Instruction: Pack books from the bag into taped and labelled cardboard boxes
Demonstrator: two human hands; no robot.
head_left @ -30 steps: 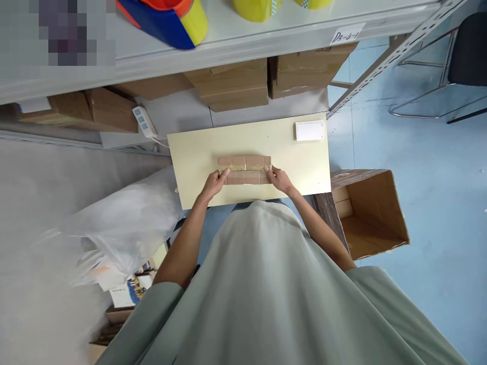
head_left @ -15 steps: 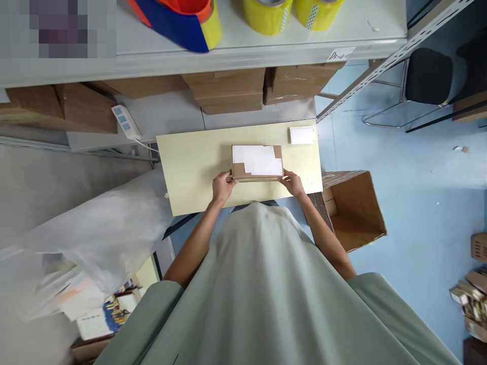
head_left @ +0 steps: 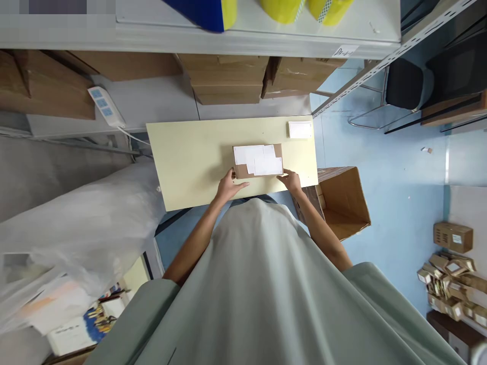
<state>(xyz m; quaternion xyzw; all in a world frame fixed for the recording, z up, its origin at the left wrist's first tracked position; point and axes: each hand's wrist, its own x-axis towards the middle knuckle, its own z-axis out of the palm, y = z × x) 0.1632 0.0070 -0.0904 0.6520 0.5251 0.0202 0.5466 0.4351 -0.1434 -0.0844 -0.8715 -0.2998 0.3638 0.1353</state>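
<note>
A small brown cardboard box [head_left: 240, 171] with overlapping white paper labels [head_left: 262, 158] on its top is on the pale yellow table [head_left: 186, 162], close to its front edge. At the box's near left corner, my left hand [head_left: 229, 187] is open, its thumb stretched out to the right in front of the box and its fingertips by the left side. My right hand [head_left: 291, 182] has thumb and fingers closed about the near right corner. A white flat pad or small box [head_left: 300, 130] lies at the table's far right corner.
Above the table's far side runs a grey shelf [head_left: 247, 44] with yellow tape rolls [head_left: 283, 9] and a blue tape dispenser [head_left: 201, 12]. Brown cartons [head_left: 228, 76] and a white power strip [head_left: 106, 106] stand beneath. An open carton [head_left: 344, 200] is right, plastic sheeting [head_left: 87, 213] left.
My left hand has loosened from the box, its thumb now spread away. The box's front face no longer shows as it did. My right hand stays at its corner; the view has shifted slightly.
</note>
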